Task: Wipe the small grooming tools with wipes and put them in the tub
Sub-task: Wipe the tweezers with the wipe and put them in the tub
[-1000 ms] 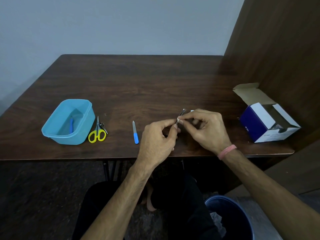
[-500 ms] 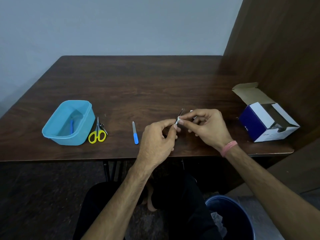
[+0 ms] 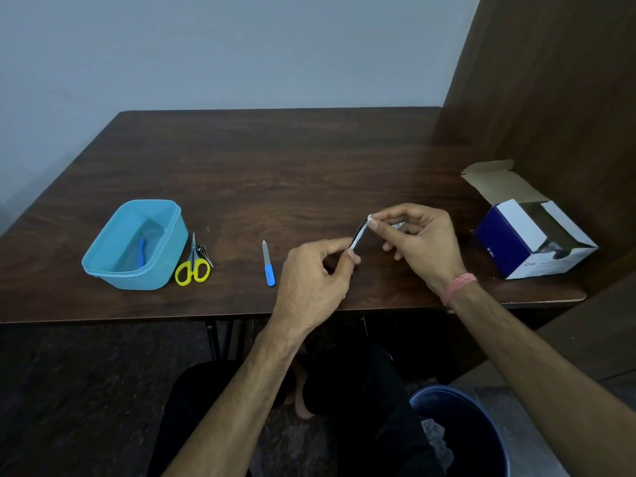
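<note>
Hands first: left hand (image 3: 311, 270) is pinching the lower end of a thin dark tool (image 3: 358, 235) between thumb and forefinger, the other fingers curled under. Right hand (image 3: 418, 237) is pinching a small white wipe (image 3: 370, 220) around the tool's upper end; a scrap of printed wrapper is showing between its fingers, too small to read. Most of the tool is sitting hidden by fingertips and wipe, so its kind is not making itself clear. A pink band (image 3: 461, 285) is circling the right wrist.

Table (image 3: 309, 166), dark wood, is carrying everything, its near edge running under both wrists. A dark wood panel is standing along its right side.

Bin (image 3: 481, 428), dark blue, is sitting on the floor at lower right, cut off by the frame edge, with crumpled white material inside.

Box (image 3: 530, 232), blue and white, is lying open at the right end of the table, flap up; its contents are lost in shadow.

Tub (image 3: 137, 244), light blue, is standing at left, holding one blue-handled item (image 3: 141, 251), partly hidden by the wall.

Scissors (image 3: 192, 265), yellow-handled, are lying just beside the tub, touching a small metal piece (image 3: 205, 253) that is hard to identify.

Nail file (image 3: 268, 265), blue-handled, is lying alone between scissors and left hand.
</note>
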